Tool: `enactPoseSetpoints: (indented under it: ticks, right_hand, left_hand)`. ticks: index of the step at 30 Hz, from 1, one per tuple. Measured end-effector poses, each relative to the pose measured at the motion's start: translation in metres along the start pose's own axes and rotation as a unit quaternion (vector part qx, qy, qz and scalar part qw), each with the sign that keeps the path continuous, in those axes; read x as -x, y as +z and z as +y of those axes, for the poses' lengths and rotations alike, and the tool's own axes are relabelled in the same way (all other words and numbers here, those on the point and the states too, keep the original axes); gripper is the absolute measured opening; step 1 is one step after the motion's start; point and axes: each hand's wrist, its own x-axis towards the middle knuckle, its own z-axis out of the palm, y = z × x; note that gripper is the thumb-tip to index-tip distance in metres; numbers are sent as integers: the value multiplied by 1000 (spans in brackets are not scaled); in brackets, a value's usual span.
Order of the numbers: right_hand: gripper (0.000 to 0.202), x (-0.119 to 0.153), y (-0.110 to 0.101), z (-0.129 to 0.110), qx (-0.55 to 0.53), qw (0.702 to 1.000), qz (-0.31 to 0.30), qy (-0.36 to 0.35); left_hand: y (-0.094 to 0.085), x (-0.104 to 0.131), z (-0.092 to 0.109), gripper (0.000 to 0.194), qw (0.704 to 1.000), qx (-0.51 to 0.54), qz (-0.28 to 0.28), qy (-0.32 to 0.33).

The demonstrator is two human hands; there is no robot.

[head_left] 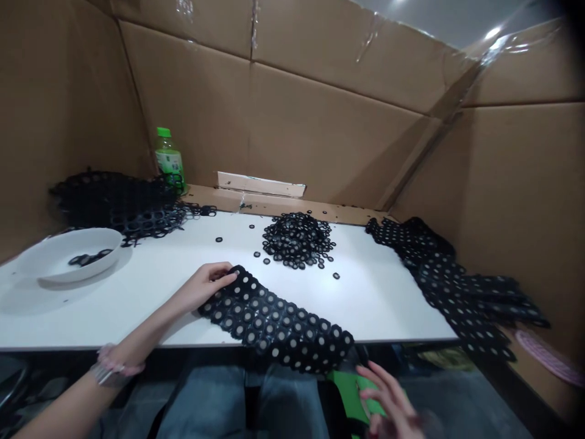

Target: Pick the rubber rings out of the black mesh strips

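My left hand (pixel 212 285) pinches the upper left corner of a black perforated sheet (pixel 274 317) made of joined round pieces with pale centres. The sheet lies slantwise on the white table, and its lower right end hangs over the front edge. Just beyond that end is my right hand (pixel 388 399), below the table's edge, its fingers apart and slightly blurred. A small dark shape shows near its fingertips; I cannot tell what it is. Behind the sheet sits a heap of loose black rings (pixel 299 239), with several single rings scattered around it.
A white bowl (pixel 98 268) at the left holds a few black pieces. Behind it lies a pile of black netting (pixel 123 201) beside a green bottle (pixel 169 160). More dotted black sheets (pixel 439 274) drape over the table's right side. Cardboard walls (pixel 320 122) enclose the table.
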Motion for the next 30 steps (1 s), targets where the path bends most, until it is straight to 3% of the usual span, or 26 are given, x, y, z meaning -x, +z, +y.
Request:
enactPoseSetpoints:
  ticks: [3, 6, 9, 13, 16, 20, 23, 26, 27, 28, 30]
  right_hand:
    - [67, -6, 32, 26, 37, 999, -27, 2]
    - [53, -9, 48, 26, 78, 994, -79, -6]
    - [42, -9, 41, 2, 141, 986, -71, -58]
    - [34, -22, 24, -50, 223, 960, -75, -155]
    - [31, -41, 21, -83, 295, 924, -110, -217]
    - [34, -71, 21, -99, 421, 857, -167, -246]
    - [30, -85, 20, -110, 472, 836, -91, -266]
    - [32, -81, 33, -140, 358, 871, 45, -333]
    - [36, -76, 44, -152, 282, 893, 48, -349]
    - [40, -69, 59, -164, 196, 914, 22, -355]
    - [44, -56, 100, -179, 34, 930, -103, -351]
  left_hand:
    - [1, 0, 3, 26, 1000, 7, 15, -19]
    - [2, 1, 4, 25, 999, 13, 27, -25]
    - [2, 1, 5, 24, 999, 19, 34, -30]
    - [4, 1, 3, 23, 999, 25, 16, -43]
    - [8, 1, -1, 24, 998, 2, 1, -60]
    - [14, 3, -4, 25, 997, -47, -5, -56]
    - [16, 3, -2, 28, 996, -92, -1, -22]
    - [15, 1, -2, 30, 994, -111, -5, 3]
    - [15, 0, -2, 31, 994, -109, -11, 3]
    - [14, 0, -3, 31, 995, -103, -19, 1]
    - [12, -1, -4, 31, 995, -93, -33, -3]
